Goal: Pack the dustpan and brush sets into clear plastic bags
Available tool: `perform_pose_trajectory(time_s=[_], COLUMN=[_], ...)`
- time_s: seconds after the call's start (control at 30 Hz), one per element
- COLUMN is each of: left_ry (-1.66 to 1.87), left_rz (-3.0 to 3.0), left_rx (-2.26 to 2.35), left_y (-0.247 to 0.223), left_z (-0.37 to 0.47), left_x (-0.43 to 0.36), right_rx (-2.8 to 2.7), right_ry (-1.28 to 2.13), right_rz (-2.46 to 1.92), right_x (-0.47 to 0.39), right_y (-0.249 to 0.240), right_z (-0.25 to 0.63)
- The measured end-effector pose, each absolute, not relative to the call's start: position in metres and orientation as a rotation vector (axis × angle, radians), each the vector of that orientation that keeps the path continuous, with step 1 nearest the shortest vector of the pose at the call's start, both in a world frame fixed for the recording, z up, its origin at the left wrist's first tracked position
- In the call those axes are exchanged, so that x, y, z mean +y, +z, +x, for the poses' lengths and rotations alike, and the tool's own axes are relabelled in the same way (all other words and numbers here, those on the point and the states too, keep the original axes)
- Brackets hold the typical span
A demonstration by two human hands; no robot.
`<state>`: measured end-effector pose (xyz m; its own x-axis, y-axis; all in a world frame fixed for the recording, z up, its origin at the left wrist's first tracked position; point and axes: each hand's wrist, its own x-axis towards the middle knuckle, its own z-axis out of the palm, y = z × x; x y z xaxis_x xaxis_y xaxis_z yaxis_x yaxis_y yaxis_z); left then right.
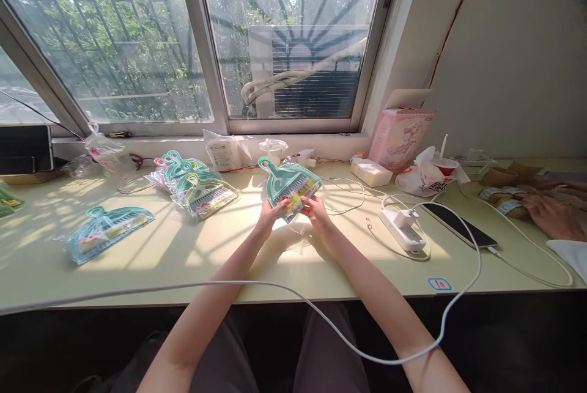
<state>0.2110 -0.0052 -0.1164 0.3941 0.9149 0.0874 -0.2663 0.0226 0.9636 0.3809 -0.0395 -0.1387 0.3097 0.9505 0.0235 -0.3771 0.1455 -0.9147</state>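
Note:
Between my two hands is a bagged mini dustpan and brush set (288, 183), mint green, with a yellow and blue label, held tilted above the table. My left hand (270, 214) grips its lower left edge, thumb on the front. My right hand (315, 209) pinches the lower right edge with its thumb on the label. A pile of similar bagged dustpan sets (192, 180) lies to the left, overlapping, one with a pink handle. Farther left a single bagged set (110, 231) lies on the table (192, 280).
A white power strip (402, 229), a phone (458, 225) and looping white cables lie at right. A pink box (398, 136) and small white box (370, 172) stand behind. Another person's hand (553, 213) is at far right. A cable crosses over my arms.

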Motion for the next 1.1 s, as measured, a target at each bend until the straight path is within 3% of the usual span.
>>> perform_pose_trajectory(time_s=[0.43, 1.1], left_ry=[0.798, 0.798], left_rz=[1.39, 1.505], left_rx=[0.661, 0.734], left_y=[-0.118, -0.113], left_z=[0.204, 0.203], left_x=[-0.006, -0.012], right_rx=[-0.567, -0.616], right_ry=[1.114, 1.119], right_rz=[-0.966, -1.114], right_x=[-0.04, -0.039], right_y=[-0.13, -0.133], right_z=[0.381, 0.385])
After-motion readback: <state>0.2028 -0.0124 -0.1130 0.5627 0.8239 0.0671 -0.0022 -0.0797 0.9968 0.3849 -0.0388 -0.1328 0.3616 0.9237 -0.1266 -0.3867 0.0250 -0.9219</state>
